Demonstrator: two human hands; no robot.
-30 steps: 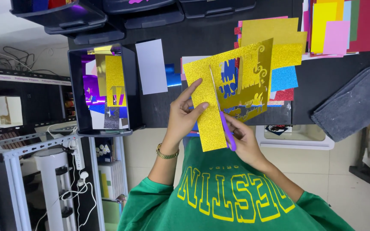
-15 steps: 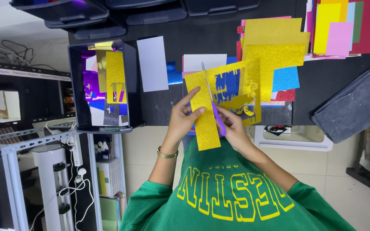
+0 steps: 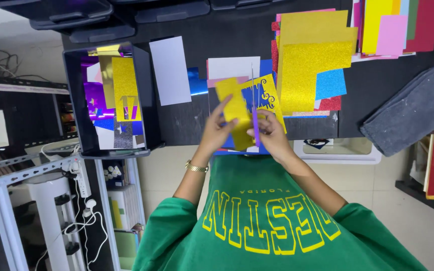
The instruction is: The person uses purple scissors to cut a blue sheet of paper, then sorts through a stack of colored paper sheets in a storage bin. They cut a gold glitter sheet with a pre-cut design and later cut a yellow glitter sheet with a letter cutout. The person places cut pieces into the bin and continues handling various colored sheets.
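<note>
My left hand (image 3: 217, 131), with a gold bracelet at the wrist, pinches a yellow glitter sheet (image 3: 236, 104) that has a curly pattern cut out of it. My right hand (image 3: 273, 136) grips the sheet's other side and holds a thin purple-handled cutting tool (image 3: 255, 125), whose slim metal tip points up and away from me. Both hands hover close together over the near edge of a black table (image 3: 227, 30). Blue and white papers (image 3: 232, 68) lie under the sheet.
A black bin (image 3: 149, 90) of paper scraps stands at the left, with a white sheet (image 3: 170, 70) beside it. Gold and coloured glitter sheets (image 3: 313, 65) pile up at the back right. A grey felt pouch (image 3: 412, 110) lies at the right. Shelves and cables are at the lower left.
The yellow sheet has been turned and drawn closer to me, and it now shows narrower. Both hands have moved nearer together, with the purple tool upright across the sheet.
</note>
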